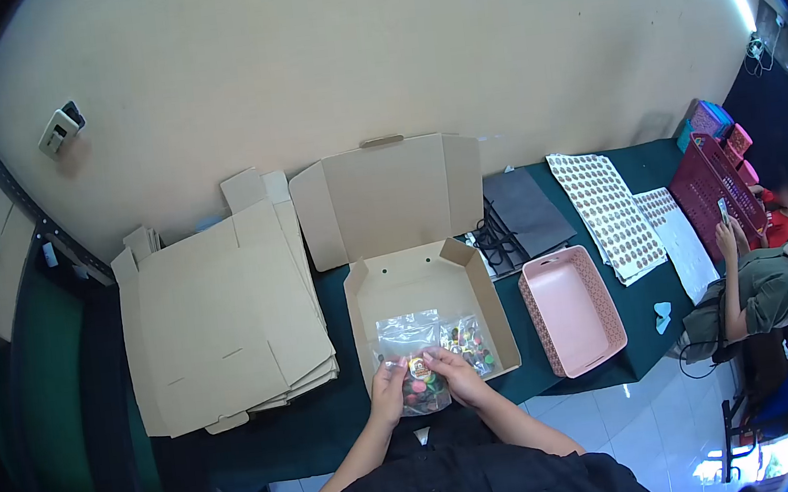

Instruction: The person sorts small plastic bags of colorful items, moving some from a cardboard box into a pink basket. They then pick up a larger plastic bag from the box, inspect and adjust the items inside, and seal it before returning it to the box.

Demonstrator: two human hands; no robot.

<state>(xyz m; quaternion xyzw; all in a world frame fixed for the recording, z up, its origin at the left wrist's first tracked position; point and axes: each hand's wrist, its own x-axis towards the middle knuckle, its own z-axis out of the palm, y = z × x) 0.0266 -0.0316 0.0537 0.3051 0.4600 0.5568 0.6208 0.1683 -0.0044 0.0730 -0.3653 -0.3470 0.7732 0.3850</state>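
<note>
Both of my hands grip a clear plastic bag (pixel 409 329) of colourful candies, which has a round sticker (pixel 419 370) on its front. My left hand (pixel 389 388) pinches the bag's left side, and my right hand (pixel 455 374) pinches its right side near the sticker. Behind the bag stands an open cardboard box (pixel 398 279), its lid raised against the wall. A second clear bag of candies (pixel 468 342) lies inside the box at the front right, partly behind my right hand.
Flat cardboard boxes (pixel 221 331) are stacked at left. To the right are a pink basket (pixel 573 309), dark paper bags (pixel 527 213), round-sticker sheets (pixel 607 214) and a maroon crate (pixel 715 179). A person (pixel 754 290) holding a phone sits at far right.
</note>
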